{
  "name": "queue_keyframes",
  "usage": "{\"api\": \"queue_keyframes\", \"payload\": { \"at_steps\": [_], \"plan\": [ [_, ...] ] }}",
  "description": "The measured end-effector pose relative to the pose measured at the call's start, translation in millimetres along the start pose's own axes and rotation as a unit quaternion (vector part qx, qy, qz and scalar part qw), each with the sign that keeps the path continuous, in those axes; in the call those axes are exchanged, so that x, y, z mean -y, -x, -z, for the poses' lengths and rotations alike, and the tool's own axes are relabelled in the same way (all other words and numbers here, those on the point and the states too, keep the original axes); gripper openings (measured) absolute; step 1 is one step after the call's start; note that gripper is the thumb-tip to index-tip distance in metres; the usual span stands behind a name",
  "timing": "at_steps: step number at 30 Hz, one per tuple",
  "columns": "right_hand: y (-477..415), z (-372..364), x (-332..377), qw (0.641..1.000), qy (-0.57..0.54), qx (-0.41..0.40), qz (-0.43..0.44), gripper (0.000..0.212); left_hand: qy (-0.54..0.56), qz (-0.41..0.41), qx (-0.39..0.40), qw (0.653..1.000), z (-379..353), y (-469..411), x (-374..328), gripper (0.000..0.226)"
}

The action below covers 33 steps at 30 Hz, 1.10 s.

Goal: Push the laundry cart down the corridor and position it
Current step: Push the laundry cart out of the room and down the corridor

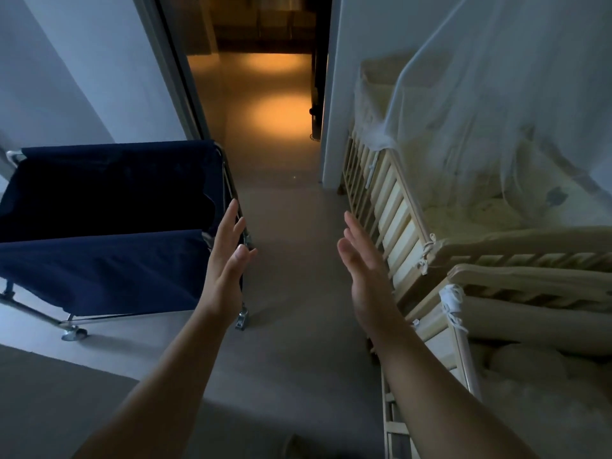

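Head view, one moment, listed for you item by item.

Laundry cart [109,226]: navy fabric bag slung on a metal frame with castors, sitting at nine o'clock from the frame's centre, against the left wall and just short of the doorway. Its bag is hanging open and looking dark inside; contents cannot be told. One castor [74,333] is showing at the near left corner, another at the near right corner.

Left hand [228,260]: you are holding it open, fingers extended and together, palm turned inward, right at the cart's right-hand metal rail [236,207]. The fingertips are overlapping the rail in this view; whether they are actually touching it cannot be told. It is gripping nothing.

Right hand [361,266]: you are holding it open too, flat and edge-on, palm facing the left hand, in the air at about three o'clock from that hand, well apart from the cart. It is holding nothing.

Corridor [261,104]: running away at twelve o'clock through the open doorway, its floor glowing with warm orange light.

Wooden cot [390,207]: pale slatted sides, standing at three o'clock along the right wall, draped in white netting [496,104].

Second cot rail [530,279]: lying nearer you at four o'clock, with white ties knotted at its corner.

Floor [291,326]: grey and bare between your forearms.
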State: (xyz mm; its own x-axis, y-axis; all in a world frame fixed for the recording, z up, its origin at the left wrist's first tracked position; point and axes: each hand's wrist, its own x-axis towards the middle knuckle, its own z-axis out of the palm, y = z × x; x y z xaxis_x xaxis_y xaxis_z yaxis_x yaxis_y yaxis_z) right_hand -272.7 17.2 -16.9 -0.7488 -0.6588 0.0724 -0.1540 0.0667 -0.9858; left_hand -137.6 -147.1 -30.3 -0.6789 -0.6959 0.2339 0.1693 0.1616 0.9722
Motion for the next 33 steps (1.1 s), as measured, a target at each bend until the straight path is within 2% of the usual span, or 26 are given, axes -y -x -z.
{"api": "queue_keyframes", "payload": {
  "at_steps": [7, 14, 30, 33],
  "plan": [
    [-50, 11, -23, 1.000, -0.001, -0.005, -0.017, 0.065, 0.012, 0.018, -0.007, 1.000, -19, -49, 29, 0.089],
    [-130, 28, -43, 1.000, -0.011, 0.010, -0.027, 0.061, 0.023, 0.033, -0.026, 0.999, -46, -115, 59, 0.079],
    [-312, 62, -69, 0.994, -0.034, 0.101, -0.031, 0.060, 0.012, 0.093, -0.128, 0.987, -101, -251, 98, 0.097],
    [-347, 56, -75, 0.992, -0.031, 0.118, -0.028, 0.059, 0.015, 0.104, -0.145, 0.984, -100, -278, 106, 0.090]
  ]
}}
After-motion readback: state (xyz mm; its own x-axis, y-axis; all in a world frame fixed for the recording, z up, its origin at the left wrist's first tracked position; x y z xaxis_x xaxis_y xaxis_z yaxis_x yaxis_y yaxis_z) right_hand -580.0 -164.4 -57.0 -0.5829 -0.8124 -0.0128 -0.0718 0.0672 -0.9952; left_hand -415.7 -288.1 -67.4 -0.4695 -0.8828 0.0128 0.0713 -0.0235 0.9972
